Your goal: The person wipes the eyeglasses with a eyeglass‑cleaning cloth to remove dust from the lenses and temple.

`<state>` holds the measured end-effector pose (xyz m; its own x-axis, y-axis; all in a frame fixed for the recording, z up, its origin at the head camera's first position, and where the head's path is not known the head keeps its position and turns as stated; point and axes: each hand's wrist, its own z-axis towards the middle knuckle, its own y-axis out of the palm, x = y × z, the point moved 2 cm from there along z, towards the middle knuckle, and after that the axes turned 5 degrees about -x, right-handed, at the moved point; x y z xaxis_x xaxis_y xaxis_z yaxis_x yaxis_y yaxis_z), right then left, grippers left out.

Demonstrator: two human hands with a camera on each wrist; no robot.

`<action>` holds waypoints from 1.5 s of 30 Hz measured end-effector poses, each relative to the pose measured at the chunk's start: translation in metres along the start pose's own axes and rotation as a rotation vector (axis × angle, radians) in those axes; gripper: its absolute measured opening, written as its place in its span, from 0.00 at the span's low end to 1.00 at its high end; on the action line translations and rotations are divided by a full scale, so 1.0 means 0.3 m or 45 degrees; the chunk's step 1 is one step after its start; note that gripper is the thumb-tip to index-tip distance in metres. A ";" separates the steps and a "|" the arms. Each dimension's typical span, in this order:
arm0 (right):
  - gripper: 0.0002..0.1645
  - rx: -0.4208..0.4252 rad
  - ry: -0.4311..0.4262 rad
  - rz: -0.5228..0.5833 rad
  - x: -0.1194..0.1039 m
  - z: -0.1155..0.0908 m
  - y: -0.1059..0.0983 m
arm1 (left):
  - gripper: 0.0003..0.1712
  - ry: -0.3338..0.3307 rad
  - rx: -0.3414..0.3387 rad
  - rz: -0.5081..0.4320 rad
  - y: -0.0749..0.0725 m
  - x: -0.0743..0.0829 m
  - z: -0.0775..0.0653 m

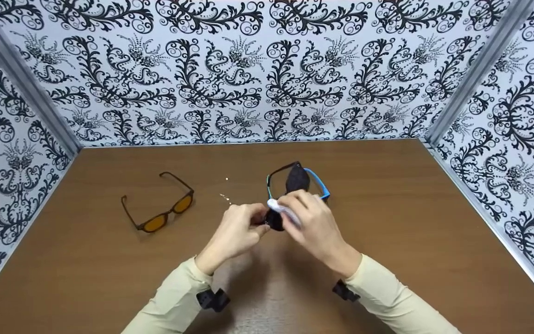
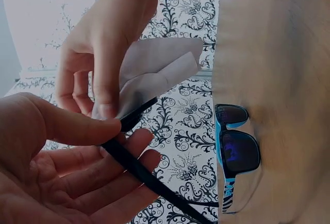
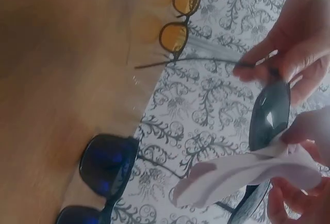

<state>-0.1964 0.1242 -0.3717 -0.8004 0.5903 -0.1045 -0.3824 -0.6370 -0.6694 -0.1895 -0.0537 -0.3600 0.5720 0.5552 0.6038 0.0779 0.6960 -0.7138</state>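
Dark sunglasses (image 3: 270, 113) are held up above the table between both hands. My left hand (image 1: 238, 232) pinches them at one end of the frame, by the temple (image 2: 149, 180), between thumb and fingers. A pale cloth (image 3: 232, 175) is in my right hand (image 1: 315, 227), whose thumb and fingers pinch it over the sunglasses near the middle of the frame. The cloth and right fingers cover part of the lenses. Just beyond the hands lie blue-and-black sunglasses (image 2: 240, 152) on the table, partly hidden by the right hand in the head view.
Glasses with orange lenses (image 1: 155, 223) lie with temples unfolded on the left of the brown wooden table (image 1: 401, 222). Small pale specks (image 1: 225, 198) show on the tabletop near the left hand. Patterned walls (image 1: 239, 69) enclose the table at the back and sides.
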 end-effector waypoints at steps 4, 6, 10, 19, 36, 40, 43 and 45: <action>0.17 -0.054 -0.122 0.033 -0.022 -0.008 0.014 | 0.07 -0.012 0.085 -0.014 -0.013 -0.008 0.001; 0.17 -0.064 -0.143 0.024 -0.021 -0.016 0.017 | 0.07 -0.021 0.107 -0.041 -0.022 -0.011 0.001; 0.17 -0.049 -0.065 -0.045 0.008 -0.030 0.009 | 0.07 -0.035 0.094 -0.082 -0.032 -0.020 -0.004; 0.15 -0.015 0.181 -0.043 0.088 -0.048 -0.037 | 0.06 -0.060 0.044 -0.091 -0.030 -0.041 -0.022; 0.18 0.082 0.243 -0.108 0.169 0.016 -0.073 | 0.07 0.023 -0.092 -0.117 -0.012 -0.033 -0.032; 0.19 0.079 0.108 -0.160 0.142 0.015 -0.052 | 0.07 0.032 -0.082 -0.096 -0.012 -0.036 -0.032; 0.18 0.049 -0.009 -0.171 0.113 0.009 -0.037 | 0.07 0.029 -0.064 -0.064 -0.016 -0.040 -0.032; 0.17 0.031 -0.058 -0.159 0.098 0.004 -0.030 | 0.07 0.021 -0.053 -0.057 -0.020 -0.042 -0.032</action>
<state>-0.2171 0.1468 -0.3680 -0.7661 0.6426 0.0124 -0.4906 -0.5722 -0.6571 -0.1893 -0.0692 -0.3666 0.5807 0.5159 0.6299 0.1378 0.7002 -0.7005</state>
